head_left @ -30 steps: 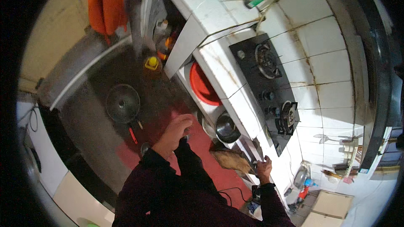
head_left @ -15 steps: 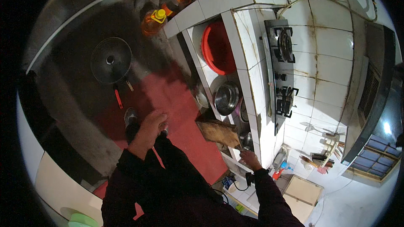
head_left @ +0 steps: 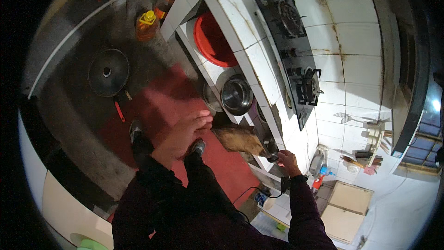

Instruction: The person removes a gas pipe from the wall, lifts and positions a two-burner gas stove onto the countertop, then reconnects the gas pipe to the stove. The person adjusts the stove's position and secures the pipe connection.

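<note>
My right hand [head_left: 288, 161] is closed at the near right end of a worn brown wooden board [head_left: 239, 139], where a narrow dark handle seems to run into my fingers. The board is tilted in front of the lower shelf. My left hand [head_left: 194, 124] is held out over the red mat [head_left: 175, 93], empty, fingers stretched toward the board's left edge but apart from it. Just behind the board, a steel pot [head_left: 237, 95] sits on the shelf, and a red basin [head_left: 215, 39] stands farther along.
A black gas stove [head_left: 289, 58] sits on the white tiled counter to the right. On the dark floor at left lies a pan lid [head_left: 108, 72] beside a red-handled tool [head_left: 120, 111]. An oil bottle [head_left: 147, 25] with a yellow cap stands at the shelf's far end.
My left hand has moved right, closer to the board, with its fingers straighter. My right hand has shifted slightly right and away from me. The view has turned, moving shelf and stove leftward.
</note>
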The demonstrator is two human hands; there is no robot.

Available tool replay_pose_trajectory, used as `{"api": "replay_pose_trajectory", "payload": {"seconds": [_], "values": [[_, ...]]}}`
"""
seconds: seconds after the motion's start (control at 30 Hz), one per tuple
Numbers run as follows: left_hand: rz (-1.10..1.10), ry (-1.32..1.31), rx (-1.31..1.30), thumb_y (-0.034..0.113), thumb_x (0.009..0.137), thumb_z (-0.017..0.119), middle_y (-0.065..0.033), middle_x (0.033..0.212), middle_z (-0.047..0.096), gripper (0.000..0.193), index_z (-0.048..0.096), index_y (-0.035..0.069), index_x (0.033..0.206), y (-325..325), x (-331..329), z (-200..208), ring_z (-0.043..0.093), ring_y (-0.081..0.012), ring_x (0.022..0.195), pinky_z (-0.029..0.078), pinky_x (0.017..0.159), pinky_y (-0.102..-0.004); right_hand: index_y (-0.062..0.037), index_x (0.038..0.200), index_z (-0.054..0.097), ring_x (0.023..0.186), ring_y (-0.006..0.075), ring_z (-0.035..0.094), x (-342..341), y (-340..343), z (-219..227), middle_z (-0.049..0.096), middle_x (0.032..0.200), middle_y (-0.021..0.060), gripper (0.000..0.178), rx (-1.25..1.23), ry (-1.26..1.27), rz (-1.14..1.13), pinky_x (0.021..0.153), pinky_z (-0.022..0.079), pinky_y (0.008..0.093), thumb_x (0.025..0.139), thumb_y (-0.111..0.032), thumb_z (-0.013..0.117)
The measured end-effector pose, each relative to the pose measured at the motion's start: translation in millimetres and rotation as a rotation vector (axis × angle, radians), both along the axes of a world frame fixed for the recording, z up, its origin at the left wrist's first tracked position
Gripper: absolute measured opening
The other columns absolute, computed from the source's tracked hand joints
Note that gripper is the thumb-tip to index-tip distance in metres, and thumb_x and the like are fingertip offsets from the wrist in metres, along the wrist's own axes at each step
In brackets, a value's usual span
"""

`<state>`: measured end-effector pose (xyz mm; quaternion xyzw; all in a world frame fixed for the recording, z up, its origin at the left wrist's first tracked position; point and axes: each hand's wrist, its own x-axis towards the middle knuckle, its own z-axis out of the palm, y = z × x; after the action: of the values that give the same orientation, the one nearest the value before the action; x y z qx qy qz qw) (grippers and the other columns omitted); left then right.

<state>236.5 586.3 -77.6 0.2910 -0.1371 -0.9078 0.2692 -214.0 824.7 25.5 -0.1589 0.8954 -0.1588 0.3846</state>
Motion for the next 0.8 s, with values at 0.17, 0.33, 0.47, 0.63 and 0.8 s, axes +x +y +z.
{"api": "replay_pose_trajectory", "payload": {"seconds": [0.17,0.33,0.47,0.63,0.8], "values": [[0.003,0.076,-0.01,0.018,0.103,0.055,-0.0145,0.13,0.064,0.039,0.051,0.0,0.138,32,-101,30,0.062,-0.0251,0.121,0.049,0.103,-0.0367,0.0057,0.128,0.057,0.08,0.0227,0.071,-68,26,-18,0.068,0.113,0.0147,0.05,-0.307,-0.167,-0.075,0.074,0.059,0.0346,0.096,-0.031,0.066],[-0.03,0.113,-0.011,0.016,0.101,0.059,-0.0177,0.133,0.061,0.038,0.051,0.003,0.136,56,-224,67,0.059,-0.03,0.125,0.045,0.109,-0.0394,0.0122,0.143,0.039,0.106,0.0334,0.063,-146,28,-21,0.055,0.133,0.0262,0.073,-0.641,-0.407,-0.283,0.092,0.053,0.0412,0.101,-0.044,0.058],[0.005,0.071,-0.014,0.015,0.1,0.062,-0.0159,0.134,0.059,0.035,0.053,0.006,0.133,65,-304,82,0.058,-0.0296,0.125,0.045,0.108,-0.0396,0.0138,0.147,0.029,0.104,0.0354,0.062,-188,2,-8,0.05,0.136,0.0298,0.087,-0.756,-0.571,-0.328,0.087,0.054,0.0412,0.098,-0.05,0.06],[0.071,-0.031,0.022,0.016,0.1,0.061,-0.0139,0.132,0.059,0.035,0.053,0.006,0.132,75,-361,67,0.058,-0.0273,0.122,0.045,0.108,-0.0384,0.013,0.15,0.026,0.113,0.0385,0.059,-232,-43,-6,0.046,0.141,0.0299,0.096,-0.664,-0.59,-0.272,0.093,0.053,0.0438,0.096,-0.06,0.058],[0.186,-0.022,0.144,0.015,0.099,0.063,-0.0084,0.121,0.062,0.034,0.055,0.005,0.13,67,-395,22,0.062,-0.0204,0.109,0.05,0.097,-0.0338,0.0012,0.131,0.052,0.113,0.0334,0.061,-272,-92,-45,0.06,0.127,0.0187,0.062,-0.703,-0.67,-0.291,0.097,0.051,0.0487,0.098,-0.052,0.056]]}}
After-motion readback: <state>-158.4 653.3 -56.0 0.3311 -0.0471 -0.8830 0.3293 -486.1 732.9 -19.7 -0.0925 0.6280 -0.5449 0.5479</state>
